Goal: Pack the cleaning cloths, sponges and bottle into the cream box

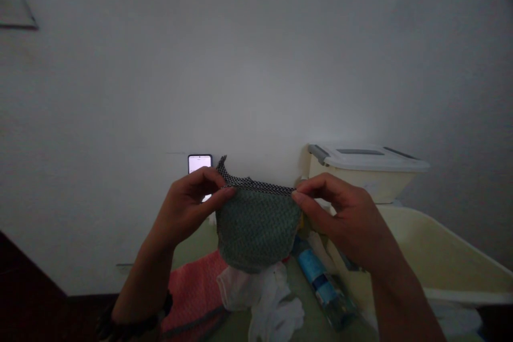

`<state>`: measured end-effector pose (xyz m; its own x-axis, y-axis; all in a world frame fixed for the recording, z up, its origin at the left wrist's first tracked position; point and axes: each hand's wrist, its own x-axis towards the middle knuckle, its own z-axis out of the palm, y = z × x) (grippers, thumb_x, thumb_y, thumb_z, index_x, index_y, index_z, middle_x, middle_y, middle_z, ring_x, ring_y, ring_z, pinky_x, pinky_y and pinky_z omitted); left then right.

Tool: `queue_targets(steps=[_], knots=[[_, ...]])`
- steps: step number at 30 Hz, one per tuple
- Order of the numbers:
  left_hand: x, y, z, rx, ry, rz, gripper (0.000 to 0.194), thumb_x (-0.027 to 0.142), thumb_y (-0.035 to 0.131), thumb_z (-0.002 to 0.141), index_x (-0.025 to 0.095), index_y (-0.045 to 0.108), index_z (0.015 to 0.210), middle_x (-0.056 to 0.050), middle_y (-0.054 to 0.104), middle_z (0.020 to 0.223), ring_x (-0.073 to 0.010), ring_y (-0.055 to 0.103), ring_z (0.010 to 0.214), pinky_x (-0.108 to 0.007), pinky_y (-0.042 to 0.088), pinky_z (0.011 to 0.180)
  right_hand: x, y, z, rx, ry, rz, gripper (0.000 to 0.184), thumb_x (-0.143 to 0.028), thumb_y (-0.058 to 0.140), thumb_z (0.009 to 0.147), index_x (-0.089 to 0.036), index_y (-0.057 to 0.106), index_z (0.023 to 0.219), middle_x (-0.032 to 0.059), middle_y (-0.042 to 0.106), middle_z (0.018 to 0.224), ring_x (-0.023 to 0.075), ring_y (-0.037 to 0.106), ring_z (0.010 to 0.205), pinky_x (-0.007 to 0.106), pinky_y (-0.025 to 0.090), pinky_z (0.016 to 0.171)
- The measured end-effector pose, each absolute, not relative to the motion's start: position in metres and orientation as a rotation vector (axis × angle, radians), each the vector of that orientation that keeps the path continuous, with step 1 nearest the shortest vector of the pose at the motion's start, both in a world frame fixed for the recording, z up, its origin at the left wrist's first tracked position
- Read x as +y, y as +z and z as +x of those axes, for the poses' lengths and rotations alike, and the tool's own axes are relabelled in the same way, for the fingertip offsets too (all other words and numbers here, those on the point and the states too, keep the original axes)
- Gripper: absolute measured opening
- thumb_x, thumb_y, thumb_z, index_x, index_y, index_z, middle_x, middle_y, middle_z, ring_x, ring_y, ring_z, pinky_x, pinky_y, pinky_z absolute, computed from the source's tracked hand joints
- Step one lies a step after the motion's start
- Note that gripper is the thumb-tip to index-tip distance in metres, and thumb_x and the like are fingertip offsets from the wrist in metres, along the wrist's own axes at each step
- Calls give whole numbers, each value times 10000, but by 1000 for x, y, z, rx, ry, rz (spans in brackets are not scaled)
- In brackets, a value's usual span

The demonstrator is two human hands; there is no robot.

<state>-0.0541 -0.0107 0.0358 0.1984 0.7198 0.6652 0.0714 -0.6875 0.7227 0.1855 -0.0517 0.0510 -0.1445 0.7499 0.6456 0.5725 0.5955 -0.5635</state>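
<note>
A small green woven cloth point(258, 230) with a black-and-white checked top edge hangs in front of me. My left hand point(196, 197) pinches the left part of that edge between thumb and fingers, and a strip of the checked trim sticks up beside it. At the right end, my right hand point(336, 206) pinches the same edge, so it is stretched nearly level between the two hands. Beneath the cloth lie a red cloth point(192, 288) and a crumpled white cloth point(268, 299), partly covered by it.
A phone point(199, 163) with a lit screen stands against the wall behind my left hand. On the right, a bottle with a blue label point(320, 283) lies on the green surface point(188, 240). Beyond are a lidded storage box point(368, 171) and an open cream tub point(436, 246).
</note>
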Motion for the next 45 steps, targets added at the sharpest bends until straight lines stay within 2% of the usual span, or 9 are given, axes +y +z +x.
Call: queue_targets(steps=[12,15,19,21,28,31,35,38,45], knots=[[-12,37,-52,757,1619,1881,135,100,673,683,178,570,646,49,572,583,-53,517,527,-121,429,475,-55,50,186,-1804,245,-1053,67,-275,610,814,-211,592,817,-23,670,758,92,626,701,180,480,633],[-12,37,-49,766,1738,1816,151,91,682,661,177,561,634,53,577,592,-51,537,538,-117,443,491,-54,50,186,-1775,306,-1018,148,-256,608,819,-223,570,957,-23,682,811,101,644,756,193,490,680],[-11,38,-46,777,1819,1756,202,108,707,652,202,620,809,44,640,666,-79,604,615,-141,489,549,-54,50,186,-1866,290,-1063,290,-226,563,846,-243,561,1136,-18,682,855,102,633,758,220,491,716],[-12,39,-46,808,1782,1797,226,128,711,667,206,644,869,31,666,697,-95,627,650,-163,510,582,-55,49,187,-1934,308,-1107,271,-219,544,850,-235,595,1117,1,686,916,118,634,819,246,492,762],[-22,41,-41,835,1409,2061,56,192,684,742,183,665,794,-5,689,747,-121,629,681,-206,505,617,-63,46,180,-2011,377,-1142,353,-349,561,832,-228,570,1163,46,639,1144,182,595,1029,342,459,898],[-27,42,-32,783,1277,2129,41,200,647,781,169,654,807,-3,666,737,-111,597,667,-202,480,610,-66,45,172,-2063,395,-1089,298,-315,547,847,-231,581,1131,40,663,1076,177,615,967,319,474,830],[-31,42,-19,681,1075,2136,50,194,595,825,152,622,827,2,630,741,-103,574,681,-196,454,622,-66,44,163,-2112,398,-1098,141,-218,533,852,-203,611,969,9,681,878,143,629,796,266,458,692],[-31,41,-16,666,1000,2129,70,211,568,846,147,594,835,3,604,748,-107,564,693,-207,443,637,-65,44,161,-2084,398,-1154,82,-213,555,832,-197,600,900,1,677,824,140,626,751,260,446,654],[-29,39,-24,731,812,2183,133,278,514,875,157,563,852,-5,574,743,-126,542,687,-246,445,629,-59,36,160,-1996,589,-1107,226,-192,611,767,-210,524,975,13,666,842,154,638,772,279,499,677]])
